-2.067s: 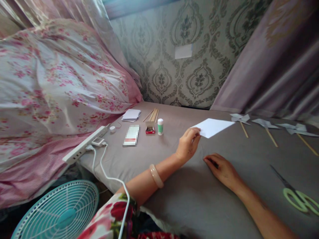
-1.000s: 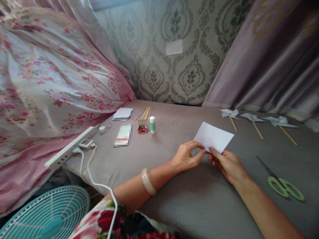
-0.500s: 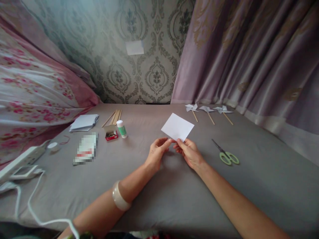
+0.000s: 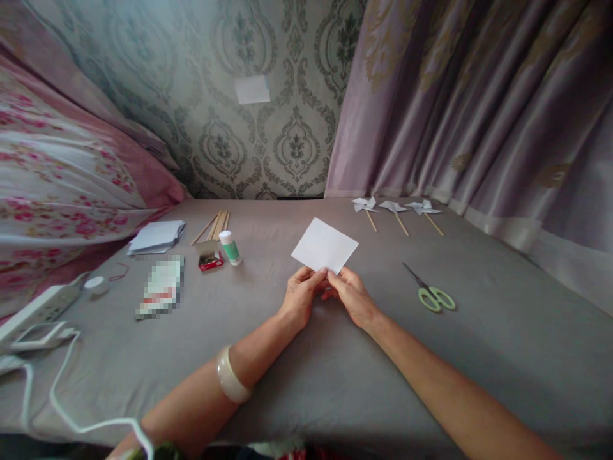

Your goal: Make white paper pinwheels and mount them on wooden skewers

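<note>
The left hand (image 4: 299, 298) and right hand (image 4: 354, 297) pinch the white paper (image 4: 325, 244) by its near corner, far edges free, over the grey cloth (image 4: 330, 377). Open cloth stretches rightward to the scissors (image 4: 428, 289), leftward to the glue stick (image 4: 230, 249).

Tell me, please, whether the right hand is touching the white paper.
Touching: the head view shows the right hand gripping the paper, thumb on its near edge.

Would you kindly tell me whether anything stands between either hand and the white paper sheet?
Nothing visible does: the left hand and right hand hold the white paper sheet by its near edge; the glue stick and scissors are off to either side.
</note>
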Demonstrator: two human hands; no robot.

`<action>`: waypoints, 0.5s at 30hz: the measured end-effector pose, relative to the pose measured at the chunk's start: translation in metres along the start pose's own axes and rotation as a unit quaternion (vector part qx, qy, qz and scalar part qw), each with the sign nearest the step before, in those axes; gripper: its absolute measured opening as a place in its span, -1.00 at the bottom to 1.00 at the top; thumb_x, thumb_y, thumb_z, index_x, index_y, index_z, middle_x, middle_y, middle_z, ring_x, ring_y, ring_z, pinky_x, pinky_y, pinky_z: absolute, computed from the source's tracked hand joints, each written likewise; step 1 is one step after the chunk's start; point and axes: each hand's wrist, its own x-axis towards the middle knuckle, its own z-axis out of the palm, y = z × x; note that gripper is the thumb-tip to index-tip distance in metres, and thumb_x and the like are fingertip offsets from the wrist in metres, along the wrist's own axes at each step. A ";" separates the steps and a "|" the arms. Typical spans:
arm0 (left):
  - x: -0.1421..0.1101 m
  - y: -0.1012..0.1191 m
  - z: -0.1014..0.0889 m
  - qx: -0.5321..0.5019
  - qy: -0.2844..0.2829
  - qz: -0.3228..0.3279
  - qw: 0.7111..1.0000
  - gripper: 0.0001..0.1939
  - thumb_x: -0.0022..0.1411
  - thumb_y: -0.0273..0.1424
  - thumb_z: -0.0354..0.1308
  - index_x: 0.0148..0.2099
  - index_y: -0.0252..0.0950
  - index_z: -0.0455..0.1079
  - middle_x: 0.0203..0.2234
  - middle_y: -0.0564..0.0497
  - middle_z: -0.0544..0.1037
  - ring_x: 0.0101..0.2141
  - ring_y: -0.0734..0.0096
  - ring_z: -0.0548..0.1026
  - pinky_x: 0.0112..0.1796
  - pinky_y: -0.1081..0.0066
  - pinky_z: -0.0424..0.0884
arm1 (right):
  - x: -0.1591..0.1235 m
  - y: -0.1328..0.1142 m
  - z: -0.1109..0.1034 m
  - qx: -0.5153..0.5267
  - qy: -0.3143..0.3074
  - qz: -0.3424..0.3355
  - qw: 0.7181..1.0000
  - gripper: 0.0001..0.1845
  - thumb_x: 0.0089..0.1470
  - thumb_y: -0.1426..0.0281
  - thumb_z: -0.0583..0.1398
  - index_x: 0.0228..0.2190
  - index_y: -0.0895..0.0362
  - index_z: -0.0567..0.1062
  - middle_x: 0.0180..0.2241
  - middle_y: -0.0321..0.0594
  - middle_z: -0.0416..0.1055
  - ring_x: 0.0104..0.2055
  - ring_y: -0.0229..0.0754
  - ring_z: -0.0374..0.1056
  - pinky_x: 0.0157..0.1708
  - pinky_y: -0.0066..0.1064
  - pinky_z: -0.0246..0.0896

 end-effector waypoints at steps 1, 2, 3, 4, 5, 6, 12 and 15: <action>0.001 -0.001 -0.001 0.007 -0.001 0.000 1.000 -0.59 -0.26 -0.20 0.42 -0.41 -0.36 0.41 -0.54 0.05 0.46 -0.55 0.52 0.38 -0.54 0.50 0.25 | 0.000 0.000 -0.001 -0.022 0.005 0.000 1.000 -0.61 -0.14 0.11 0.30 -0.35 0.13 0.43 -0.39 -0.21 0.53 -0.47 -0.23 0.42 -0.58 -0.46 0.25; 0.001 -0.002 -0.002 0.017 0.003 0.002 1.000 -0.59 -0.25 -0.19 0.41 -0.43 -0.37 0.40 -0.55 0.05 0.46 -0.57 0.53 0.36 -0.55 0.49 0.24 | -0.001 0.001 -0.003 -0.046 0.010 0.004 0.999 -0.63 -0.13 0.11 0.30 -0.38 0.13 0.43 -0.44 -0.22 0.53 -0.52 -0.25 0.41 -0.60 -0.47 0.24; 0.003 -0.003 -0.004 0.030 0.012 0.006 0.999 -0.59 -0.26 -0.17 0.41 -0.46 -0.37 0.40 -0.57 0.05 0.45 -0.58 0.55 0.33 -0.55 0.49 0.23 | -0.001 0.002 -0.005 -0.071 0.011 0.012 0.997 -0.64 -0.12 0.11 0.30 -0.41 0.14 0.43 -0.49 -0.23 0.52 -0.56 -0.27 0.39 -0.63 -0.48 0.22; 0.004 -0.004 -0.005 0.043 0.025 0.013 0.999 -0.60 -0.26 -0.17 0.41 -0.50 -0.38 0.39 -0.59 0.06 0.44 -0.59 0.56 0.32 -0.53 0.48 0.23 | 0.000 0.002 -0.008 -0.097 0.010 0.020 0.995 -0.65 -0.11 0.11 0.29 -0.45 0.14 0.43 -0.53 -0.24 0.51 -0.60 -0.29 0.36 -0.65 -0.50 0.18; 0.006 -0.004 -0.007 0.057 0.038 0.023 0.997 -0.61 -0.26 -0.18 0.40 -0.52 -0.38 0.39 -0.61 0.06 0.43 -0.59 0.57 0.31 -0.52 0.49 0.22 | 0.000 0.002 -0.011 -0.125 -0.003 0.031 0.992 -0.66 -0.11 0.12 0.30 -0.49 0.15 0.42 -0.55 -0.23 0.50 -0.61 -0.30 0.35 -0.66 -0.51 0.16; 0.008 -0.004 -0.010 0.067 0.051 0.033 0.996 -0.63 -0.26 -0.19 0.40 -0.54 -0.37 0.39 -0.63 0.06 0.43 -0.58 0.57 0.31 -0.50 0.49 0.22 | 0.001 0.002 -0.014 -0.152 -0.016 0.039 0.987 -0.66 -0.12 0.13 0.31 -0.52 0.15 0.42 -0.56 -0.23 0.50 -0.61 -0.31 0.35 -0.67 -0.53 0.14; 0.017 0.002 -0.022 0.087 0.077 0.039 0.992 -0.67 -0.21 -0.20 0.36 -0.58 -0.33 0.35 -0.71 0.12 0.34 -0.65 0.61 0.25 -0.58 0.52 0.12 | 0.008 -0.013 -0.057 -0.346 -0.002 0.028 0.938 -0.78 -0.06 0.23 0.24 -0.52 0.14 0.45 -0.56 -0.21 0.51 -0.60 -0.26 0.36 -0.60 -0.47 0.17; 0.017 0.003 -0.023 0.069 0.073 0.029 0.995 -0.73 -0.20 -0.26 0.33 -0.51 -0.32 0.37 -0.68 0.13 0.35 -0.65 0.60 0.28 -0.59 0.53 0.14 | 0.004 -0.028 -0.099 -0.516 0.060 -0.047 0.853 -0.80 0.01 0.25 0.15 -0.47 0.11 0.47 -0.49 -0.16 0.53 -0.50 -0.18 0.40 -0.48 -0.39 0.20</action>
